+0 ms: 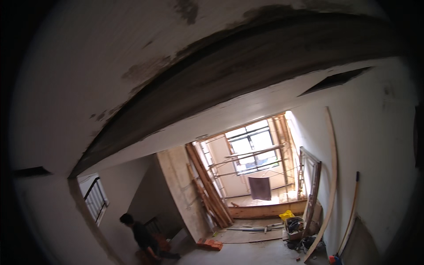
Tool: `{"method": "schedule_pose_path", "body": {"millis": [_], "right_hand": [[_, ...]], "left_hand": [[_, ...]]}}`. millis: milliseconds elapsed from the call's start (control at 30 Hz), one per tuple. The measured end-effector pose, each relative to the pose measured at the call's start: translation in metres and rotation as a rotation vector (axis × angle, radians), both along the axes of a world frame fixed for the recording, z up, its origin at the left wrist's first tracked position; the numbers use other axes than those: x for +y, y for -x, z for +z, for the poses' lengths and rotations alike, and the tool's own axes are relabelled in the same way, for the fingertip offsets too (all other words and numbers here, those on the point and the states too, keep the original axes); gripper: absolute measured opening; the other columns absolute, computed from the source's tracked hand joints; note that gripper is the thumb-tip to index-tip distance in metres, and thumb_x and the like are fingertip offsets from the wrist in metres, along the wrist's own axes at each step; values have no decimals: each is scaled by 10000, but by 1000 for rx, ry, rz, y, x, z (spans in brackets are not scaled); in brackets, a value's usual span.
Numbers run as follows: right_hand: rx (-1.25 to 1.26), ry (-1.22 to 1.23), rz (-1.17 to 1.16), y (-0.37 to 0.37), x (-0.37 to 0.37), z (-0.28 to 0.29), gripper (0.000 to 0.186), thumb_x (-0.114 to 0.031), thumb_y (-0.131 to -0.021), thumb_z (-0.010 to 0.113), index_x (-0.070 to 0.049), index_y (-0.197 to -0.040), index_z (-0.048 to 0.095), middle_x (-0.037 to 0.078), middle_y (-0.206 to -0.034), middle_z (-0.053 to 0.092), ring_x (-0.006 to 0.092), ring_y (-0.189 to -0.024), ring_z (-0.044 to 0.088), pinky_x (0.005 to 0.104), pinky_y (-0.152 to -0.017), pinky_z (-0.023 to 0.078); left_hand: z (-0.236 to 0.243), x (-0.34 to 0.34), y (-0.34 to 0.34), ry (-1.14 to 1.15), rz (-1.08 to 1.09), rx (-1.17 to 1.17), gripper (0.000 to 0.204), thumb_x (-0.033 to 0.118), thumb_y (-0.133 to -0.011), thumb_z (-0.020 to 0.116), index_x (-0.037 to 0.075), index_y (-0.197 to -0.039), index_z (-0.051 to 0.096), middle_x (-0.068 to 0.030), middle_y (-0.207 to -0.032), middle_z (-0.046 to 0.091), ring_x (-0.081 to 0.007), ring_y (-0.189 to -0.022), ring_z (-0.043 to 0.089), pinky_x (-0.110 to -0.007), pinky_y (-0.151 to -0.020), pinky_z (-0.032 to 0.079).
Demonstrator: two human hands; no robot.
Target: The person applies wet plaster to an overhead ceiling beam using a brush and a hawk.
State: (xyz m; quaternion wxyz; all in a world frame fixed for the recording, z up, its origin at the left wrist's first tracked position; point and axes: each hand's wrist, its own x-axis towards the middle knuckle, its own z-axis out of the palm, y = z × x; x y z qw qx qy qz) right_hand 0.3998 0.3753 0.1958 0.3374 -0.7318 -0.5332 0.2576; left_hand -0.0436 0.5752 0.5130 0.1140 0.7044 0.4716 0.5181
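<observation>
Neither of my hands shows in the head view, and no forearm comes into it. Overhead, a dark unplastered beam (247,62) crosses the pale, patchy ceiling (88,66). At the lower left another person (142,234) in dark clothing is near a stair railing. What that person's hands hold is too dark and small to make out. A stack of reddish bricks (210,244) lies on the floor to the person's right.
A long wooden board (331,176) and a thin-handled tool (352,210) lean against the right wall. Timber planks (210,190) stand by a pillar. Beyond, poles cross before a bright window (252,148), with a dark cloth (260,188) hanging. A bin (293,225) holds debris.
</observation>
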Motion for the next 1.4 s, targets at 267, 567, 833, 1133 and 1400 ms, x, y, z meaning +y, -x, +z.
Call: {"method": "schedule_pose_path", "body": {"millis": [267, 567, 833, 1133, 1400], "right_hand": [[48, 7, -215, -3, -37, -4, 392, -382, -819, 541, 3, -882, 577, 244, -895, 584, 388, -884, 548, 443, -741, 429], [95, 37, -443, -1, -72, -13, 396, -373, -802, 561, 6, -914, 579, 238, -930, 585, 369, -913, 551, 425, -766, 433], [144, 73, -657, 18, -100, -24, 405, -365, -787, 579, 9, -942, 581, 232, -961, 586, 352, -940, 554, 409, -788, 437], [238, 151, -910, 58, -137, -57, 421, -356, -769, 600, 12, -973, 583, 226, -996, 588, 333, -970, 557, 391, -812, 442], [360, 427, -1065, 128, -186, -142, 440, -348, -754, 618, 15, -1001, 585, 220, -1027, 589, 316, -996, 560, 375, -834, 446]], "left_hand": [[50, 29, -54, -88, -216, 24, 314, 264, -815, 518, 165, -1110, 557, -108, -848, 582, -259, -719, 542, -387, -646, 467], [63, 66, -127, -102, -433, 80, 327, 236, -785, 540, 187, -1108, 566, -107, -835, 575, -270, -711, 545, -391, -646, 471], [9, 87, -218, -23, -705, 177, 348, 211, -759, 560, 206, -1106, 575, -107, -823, 568, -280, -705, 547, -394, -646, 474], [-143, 73, -287, 199, -941, 398, 378, 183, -729, 582, 227, -1104, 584, -106, -811, 560, -292, -697, 550, -399, -646, 478], [-393, 30, -112, 683, -878, 864, 409, 158, -702, 602, 247, -1102, 593, -106, -799, 554, -302, -691, 552, -402, -647, 481]]}}
